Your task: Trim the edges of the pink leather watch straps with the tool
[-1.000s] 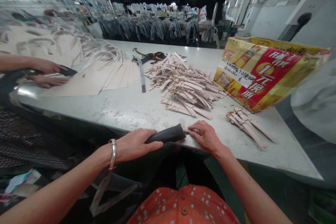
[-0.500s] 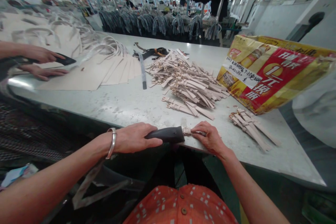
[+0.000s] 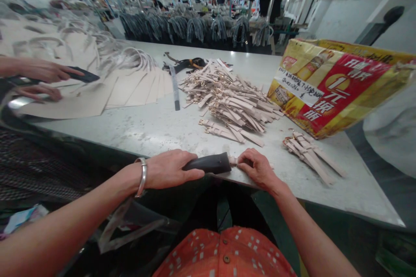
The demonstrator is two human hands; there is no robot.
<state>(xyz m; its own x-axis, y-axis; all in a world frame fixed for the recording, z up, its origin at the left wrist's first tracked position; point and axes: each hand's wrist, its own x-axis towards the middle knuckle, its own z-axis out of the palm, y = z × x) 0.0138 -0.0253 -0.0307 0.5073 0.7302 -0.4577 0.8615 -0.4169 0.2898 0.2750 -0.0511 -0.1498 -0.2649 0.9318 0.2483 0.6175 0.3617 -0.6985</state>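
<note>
Pale leather strap (image 3: 232, 161), shown at the near edge of the tabletop (image 3: 139, 130). The strap's end is held between a black-handled tool (image 3: 208, 163) and the right hand (image 3: 256, 169), with the tool's tip touching it. The handle is gripped by the left hand (image 3: 169, 169), its fingers (image 3: 191, 174) closed around it, and a silver bangle (image 3: 142, 176) is worn on that wrist. The strap is pressed down by the right hand, whose fingers (image 3: 245, 158) are curled over it, though the exact contact is partly hidden.

Beyond the hands, a large loose pile of buckled straps (image 3: 230, 99) is spread across the tabletop. A smaller bunch of straps (image 3: 308, 156) is laid to the right, just in front of a yellow and red printed bag (image 3: 338, 86), which bears a handwritten white label (image 3: 299, 85). A long grey metal strip (image 3: 174, 86) and a tangle of black straps (image 3: 185, 64) are placed beyond the pile.

At the far left, a black tool (image 3: 85, 75) is held by a co-worker's upper hand (image 3: 42, 71), and a lower hand (image 3: 37, 92) is laid on stacked beige panels (image 3: 78, 108). Racks of dark hanging items (image 3: 195, 28) are seen in the background.
</note>
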